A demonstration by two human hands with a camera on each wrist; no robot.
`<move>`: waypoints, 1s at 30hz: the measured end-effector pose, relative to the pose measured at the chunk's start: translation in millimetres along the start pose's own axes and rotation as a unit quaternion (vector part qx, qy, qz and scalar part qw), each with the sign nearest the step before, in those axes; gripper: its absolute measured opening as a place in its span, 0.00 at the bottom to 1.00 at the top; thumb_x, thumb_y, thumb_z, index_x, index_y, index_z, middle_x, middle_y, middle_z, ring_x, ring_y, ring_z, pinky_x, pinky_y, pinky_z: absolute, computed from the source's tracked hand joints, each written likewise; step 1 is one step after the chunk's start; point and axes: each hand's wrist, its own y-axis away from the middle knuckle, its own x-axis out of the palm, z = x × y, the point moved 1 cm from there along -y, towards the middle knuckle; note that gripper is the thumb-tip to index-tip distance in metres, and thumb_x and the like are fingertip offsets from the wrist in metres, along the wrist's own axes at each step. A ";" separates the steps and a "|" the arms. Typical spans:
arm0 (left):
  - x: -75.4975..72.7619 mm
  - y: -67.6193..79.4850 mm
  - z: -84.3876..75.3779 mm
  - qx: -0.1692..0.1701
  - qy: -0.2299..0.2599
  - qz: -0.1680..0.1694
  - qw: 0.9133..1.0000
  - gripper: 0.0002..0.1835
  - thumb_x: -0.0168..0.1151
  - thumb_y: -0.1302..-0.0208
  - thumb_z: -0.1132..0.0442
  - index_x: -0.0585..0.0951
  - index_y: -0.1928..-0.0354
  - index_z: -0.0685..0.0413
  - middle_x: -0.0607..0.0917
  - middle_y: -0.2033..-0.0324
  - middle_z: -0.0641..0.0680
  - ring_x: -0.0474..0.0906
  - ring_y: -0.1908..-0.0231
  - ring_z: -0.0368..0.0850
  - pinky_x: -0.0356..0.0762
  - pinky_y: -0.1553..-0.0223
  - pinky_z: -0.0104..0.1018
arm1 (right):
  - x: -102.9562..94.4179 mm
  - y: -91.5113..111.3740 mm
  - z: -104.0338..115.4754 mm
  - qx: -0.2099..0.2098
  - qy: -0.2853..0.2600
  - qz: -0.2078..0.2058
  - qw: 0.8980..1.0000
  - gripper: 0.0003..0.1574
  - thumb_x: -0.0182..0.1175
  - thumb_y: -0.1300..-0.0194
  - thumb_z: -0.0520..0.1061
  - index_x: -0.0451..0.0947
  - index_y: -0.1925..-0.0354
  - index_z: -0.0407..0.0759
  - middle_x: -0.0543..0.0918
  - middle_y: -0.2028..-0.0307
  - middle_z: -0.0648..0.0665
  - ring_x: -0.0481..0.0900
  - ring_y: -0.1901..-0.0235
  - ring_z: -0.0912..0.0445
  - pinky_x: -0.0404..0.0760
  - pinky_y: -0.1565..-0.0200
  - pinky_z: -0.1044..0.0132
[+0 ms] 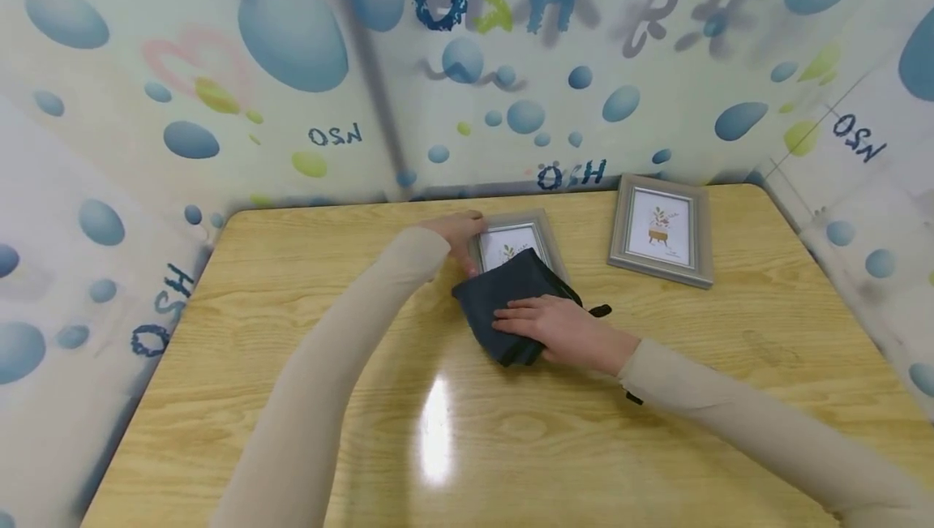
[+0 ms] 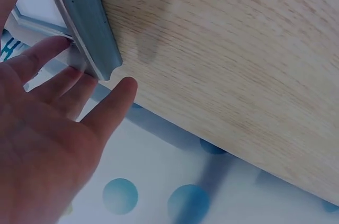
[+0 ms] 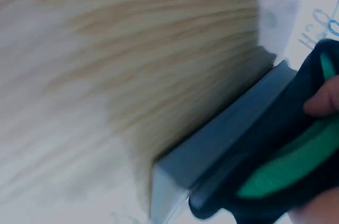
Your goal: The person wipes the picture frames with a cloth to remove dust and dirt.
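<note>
A grey picture frame [image 1: 547,228] with a plant print lies face up near the table's back edge. My left hand [image 1: 458,238] holds it at its far left corner. In the left wrist view, fingers [image 2: 50,49] of that hand bend over the frame's edge [image 2: 90,17], while the little finger sticks out. A dark folded cloth [image 1: 485,309] covers the near part of the frame. My right hand [image 1: 558,329] presses on the cloth with its fingers stretched out. The right wrist view shows a green inner side of the cloth [image 3: 286,166] and the frame's side under it.
To the right, a second grey picture frame [image 1: 660,268] with a plant-pot print lies on the wooden table [image 1: 292,268]. A wall with blue and green spots [image 1: 409,106] stands right behind the table. More of that wall rises at both sides.
</note>
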 end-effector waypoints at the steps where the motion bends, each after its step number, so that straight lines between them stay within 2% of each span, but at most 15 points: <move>1: -2.1 1.8 -2.7 -0.003 -0.001 0.001 1.000 0.48 0.75 0.48 0.51 0.62 0.29 0.58 0.55 0.28 0.61 0.53 0.30 0.55 0.53 0.32 0.43 | -0.6 3.4 -1.7 0.000 -0.010 0.004 1.000 0.39 0.64 0.49 0.27 0.73 0.37 0.40 0.75 0.39 0.43 0.71 0.39 0.47 0.71 0.41 0.52; 3: -5.4 4.2 -7.0 -0.007 -0.005 0.006 1.000 0.49 0.76 0.49 0.50 0.62 0.29 0.59 0.55 0.28 0.61 0.53 0.30 0.55 0.54 0.33 0.43 | -3.0 11.7 -6.3 0.019 -0.021 0.010 1.000 0.39 0.65 0.49 0.26 0.73 0.37 0.40 0.75 0.39 0.43 0.71 0.39 0.47 0.71 0.42 0.52; 7: -9.5 4.2 -11.0 -0.016 0.000 0.016 1.000 0.49 0.76 0.50 0.51 0.61 0.30 0.58 0.54 0.28 0.61 0.53 0.30 0.55 0.54 0.33 0.45 | -12.8 24.6 -14.9 0.103 -0.019 0.014 0.994 0.36 0.67 0.50 0.27 0.75 0.41 0.41 0.80 0.45 0.42 0.77 0.46 0.47 0.76 0.46 0.50; 9: -10.3 2.9 -11.1 -0.023 0.005 0.022 0.999 0.48 0.76 0.50 0.52 0.61 0.30 0.57 0.53 0.27 0.60 0.51 0.30 0.55 0.54 0.32 0.46 | -16.4 24.4 -16.7 0.117 -0.006 0.017 0.993 0.34 0.69 0.50 0.29 0.77 0.44 0.41 0.82 0.50 0.42 0.80 0.51 0.47 0.78 0.50 0.50; 11: -9.8 -0.6 -9.7 -0.027 0.003 0.027 0.999 0.49 0.77 0.51 0.52 0.61 0.30 0.56 0.52 0.27 0.60 0.50 0.29 0.56 0.53 0.32 0.46 | -17.3 19.3 -16.4 0.097 -0.001 0.025 0.995 0.34 0.70 0.51 0.30 0.77 0.44 0.41 0.83 0.50 0.42 0.80 0.51 0.47 0.79 0.52 0.51; 14: -8.7 -6.0 -9.6 -0.045 -0.003 0.040 0.998 0.49 0.77 0.50 0.52 0.60 0.29 0.53 0.52 0.27 0.58 0.50 0.29 0.55 0.56 0.33 0.47 | -12.5 5.3 -13.6 0.022 -0.010 0.033 0.999 0.35 0.66 0.50 0.27 0.77 0.42 0.41 0.80 0.46 0.43 0.77 0.46 0.48 0.77 0.49 0.53; 17: -10.9 -3.8 -17.1 -0.067 0.003 0.048 0.997 0.43 0.74 0.45 0.58 0.61 0.30 0.52 0.59 0.30 0.57 0.59 0.34 0.54 0.65 0.39 0.46 | -3.9 -9.7 -9.4 -0.047 -0.024 0.033 0.998 0.40 0.59 0.51 0.23 0.74 0.38 0.41 0.75 0.39 0.45 0.71 0.39 0.49 0.72 0.42 0.56; 20: -15.6 4.1 -27.5 -0.092 0.029 0.050 0.994 0.39 0.66 0.40 0.67 0.60 0.29 0.51 0.62 0.32 0.56 0.65 0.42 0.52 0.69 0.47 0.43 | 3.1 -20.7 -5.5 -0.080 -0.028 0.025 0.996 0.42 0.57 0.50 0.23 0.71 0.36 0.41 0.72 0.36 0.44 0.68 0.36 0.49 0.68 0.38 0.58; 22: -17.1 6.1 -30.6 -0.098 0.033 0.050 0.993 0.38 0.63 0.39 0.70 0.59 0.29 0.51 0.61 0.31 0.56 0.65 0.44 0.51 0.69 0.49 0.43 | 5.3 -22.6 -4.5 -0.080 -0.034 0.019 0.996 0.42 0.57 0.50 0.23 0.70 0.35 0.40 0.72 0.36 0.44 0.68 0.36 0.49 0.68 0.38 0.58; 25: -17.7 5.8 -31.4 -0.097 0.024 0.053 0.994 0.42 0.68 0.41 0.68 0.57 0.28 0.50 0.57 0.28 0.55 0.60 0.36 0.51 0.66 0.42 0.43 | 5.4 -15.1 -9.1 -0.058 -0.057 0.010 0.997 0.42 0.57 0.50 0.22 0.70 0.36 0.40 0.72 0.37 0.44 0.69 0.37 0.50 0.70 0.40 0.58; 30: -16.9 1.7 -30.1 -0.071 -0.028 0.049 0.996 0.50 0.77 0.50 0.59 0.57 0.28 0.51 0.58 0.29 0.57 0.56 0.31 0.55 0.61 0.36 0.48 | -3.9 18.7 -28.0 0.010 -0.082 0.009 0.997 0.41 0.60 0.51 0.21 0.73 0.38 0.40 0.76 0.40 0.44 0.72 0.40 0.48 0.73 0.43 0.54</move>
